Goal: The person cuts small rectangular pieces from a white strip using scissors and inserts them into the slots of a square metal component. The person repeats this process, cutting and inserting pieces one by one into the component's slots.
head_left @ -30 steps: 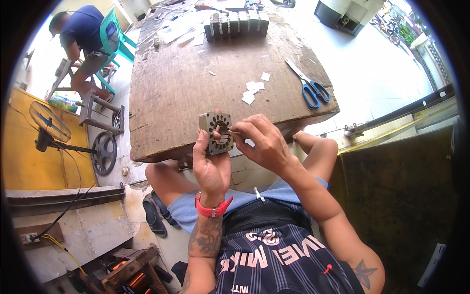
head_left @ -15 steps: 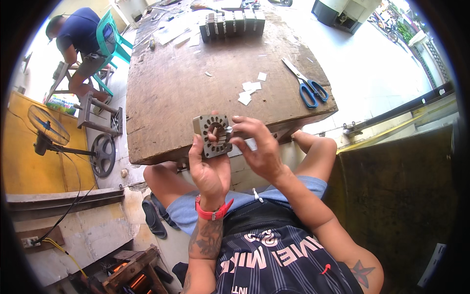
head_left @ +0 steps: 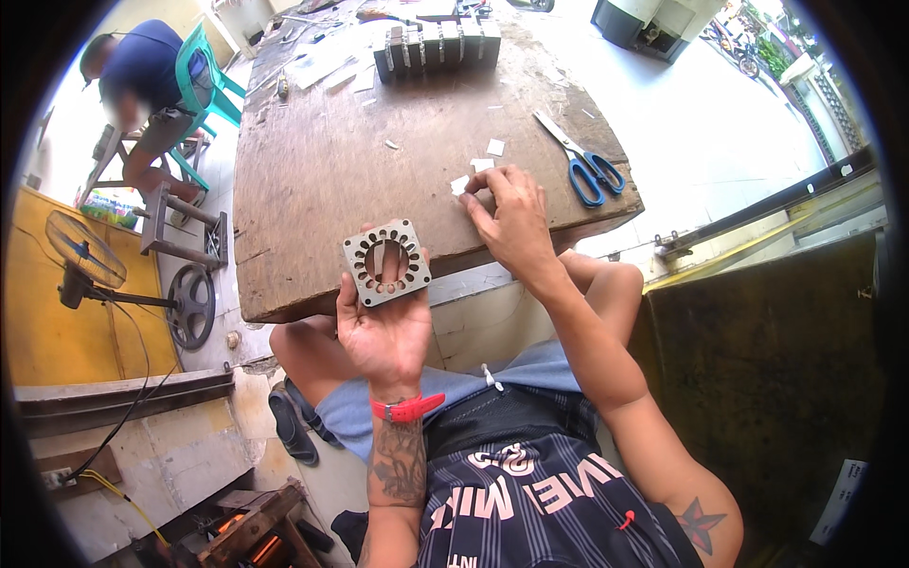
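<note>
My left hand (head_left: 383, 331), palm up, holds a square metal stator core (head_left: 414, 239) at the near edge of the table. The core has a round central opening ringed with slots, and its flat face is turned up. Fingers of that hand show through the opening, beside a pale strip. My right hand (head_left: 516, 222) is down at the tabletop, thumb and forefinger pinched at a small white paper piece (head_left: 458, 186). More white paper pieces (head_left: 495, 148) lie just beyond its fingers. Blue-handled scissors (head_left: 579, 153) rest to the right of this hand, blades pointing away.
On the wooden table (head_left: 312, 189), a row of dark metal cores (head_left: 436, 52) stands at the far end, near paper scraps (head_left: 322, 64). At left are a standing fan (head_left: 85, 251), a wooden stool (head_left: 185, 232) and a person (head_left: 142, 71) on a green chair (head_left: 199, 76).
My right hand has left the stator core and moved away and down to the paper pieces on the table. My left hand has lowered slightly and tilted the core's face up.
</note>
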{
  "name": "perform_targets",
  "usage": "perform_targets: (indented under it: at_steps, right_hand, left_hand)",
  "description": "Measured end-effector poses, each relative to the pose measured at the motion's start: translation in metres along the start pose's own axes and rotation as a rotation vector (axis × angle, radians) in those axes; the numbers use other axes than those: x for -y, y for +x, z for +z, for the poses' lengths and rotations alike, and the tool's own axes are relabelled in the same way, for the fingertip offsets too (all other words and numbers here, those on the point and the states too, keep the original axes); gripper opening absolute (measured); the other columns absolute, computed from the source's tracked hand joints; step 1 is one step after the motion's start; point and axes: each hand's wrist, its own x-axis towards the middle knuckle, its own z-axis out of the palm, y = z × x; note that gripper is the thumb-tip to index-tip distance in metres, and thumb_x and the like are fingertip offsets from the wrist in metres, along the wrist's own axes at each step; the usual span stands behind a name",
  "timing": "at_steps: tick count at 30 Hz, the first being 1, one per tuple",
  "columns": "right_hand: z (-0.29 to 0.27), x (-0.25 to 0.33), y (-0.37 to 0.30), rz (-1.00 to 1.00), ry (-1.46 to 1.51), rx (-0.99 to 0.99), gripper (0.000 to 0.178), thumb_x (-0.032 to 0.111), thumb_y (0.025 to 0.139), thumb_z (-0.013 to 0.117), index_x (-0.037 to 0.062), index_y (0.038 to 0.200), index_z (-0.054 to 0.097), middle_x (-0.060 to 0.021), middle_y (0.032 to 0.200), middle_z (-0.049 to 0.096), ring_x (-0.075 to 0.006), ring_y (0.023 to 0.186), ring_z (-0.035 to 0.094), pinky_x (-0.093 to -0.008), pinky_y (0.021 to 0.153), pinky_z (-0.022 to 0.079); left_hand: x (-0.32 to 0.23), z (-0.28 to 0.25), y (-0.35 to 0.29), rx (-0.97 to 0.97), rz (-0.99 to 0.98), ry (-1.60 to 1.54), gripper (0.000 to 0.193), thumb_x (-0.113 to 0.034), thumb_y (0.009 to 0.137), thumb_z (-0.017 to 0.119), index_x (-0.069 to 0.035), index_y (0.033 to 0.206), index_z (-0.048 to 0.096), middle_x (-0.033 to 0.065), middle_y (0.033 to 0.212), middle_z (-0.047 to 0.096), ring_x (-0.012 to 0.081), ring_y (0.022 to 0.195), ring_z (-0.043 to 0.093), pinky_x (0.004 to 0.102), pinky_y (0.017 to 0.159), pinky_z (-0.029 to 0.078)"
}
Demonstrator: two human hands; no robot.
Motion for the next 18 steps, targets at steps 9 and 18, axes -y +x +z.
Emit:
perform_targets:
  at_steps: [9,18]
  right_hand:
    - [-0.018,0.052,-0.045,0.061,0.690,0.207,0.031,0.006,0.098,0.075,0.0063,0.128,0.069,-0.0054,0.098,0.069,-0.0133,0.088,0.066,-0.0279,0.081,0.054]
    - [-0.019,0.047,-0.042,-0.276,0.347,0.086,0.036,0.006,0.088,0.079,0.0062,0.123,0.069,-0.0120,0.109,0.068,-0.0301,0.099,0.069,-0.0398,0.082,0.059]
  left_hand:
    - [0.004,0.003,-0.009,0.046,0.062,0.295,0.055,-0.029,0.108,0.050,-0.008,0.158,0.042,0.0271,0.159,0.047,0.0375,0.150,0.045,0.0552,0.127,0.032]
    - [0.012,0.011,-0.014,0.096,0.100,0.438,0.054,-0.024,0.106,0.047,-0.008,0.157,0.040,0.0250,0.158,0.048,0.0311,0.145,0.049,0.0477,0.123,0.037]
